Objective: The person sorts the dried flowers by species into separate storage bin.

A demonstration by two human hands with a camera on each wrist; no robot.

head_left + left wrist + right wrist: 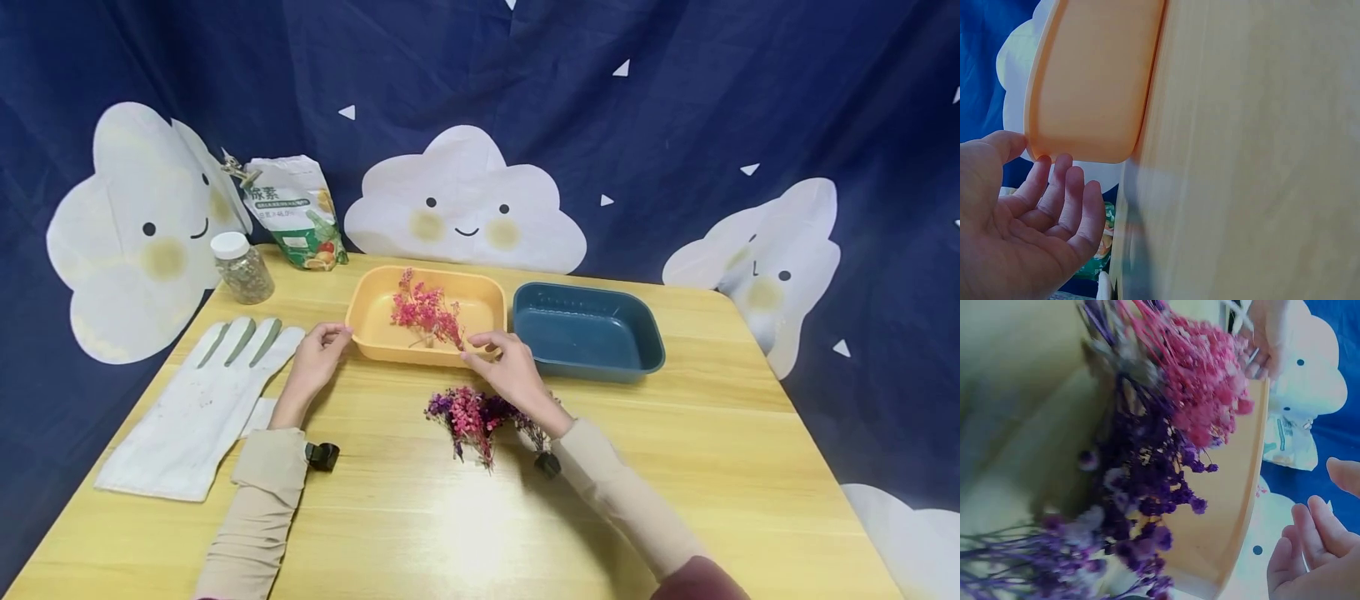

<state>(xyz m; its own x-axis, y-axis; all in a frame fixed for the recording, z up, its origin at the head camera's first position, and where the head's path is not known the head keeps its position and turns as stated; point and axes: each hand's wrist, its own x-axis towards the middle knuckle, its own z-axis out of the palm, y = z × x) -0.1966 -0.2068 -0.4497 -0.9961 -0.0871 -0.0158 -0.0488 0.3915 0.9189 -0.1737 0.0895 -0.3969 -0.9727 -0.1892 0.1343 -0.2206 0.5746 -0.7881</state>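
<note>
In the head view, the left hand is at the left end of the orange tray. The left wrist view has this hand holding the tray's corner lightly, its thumb at the rim and fingertips against the wall. Pink dried flowers lie inside the tray. Over its front right edge, beside their stems, is the right hand. Seen from the right wrist, that hand has thumb and fingers apart, holding nothing. Pink and purple dried flowers lie below it on the table.
To the right of the orange tray is a dark blue tray. White gloves lie at the left. Behind them stand a lidded jar and a clipped white-and-green bag. A blue cloud-print curtain hangs behind the table.
</note>
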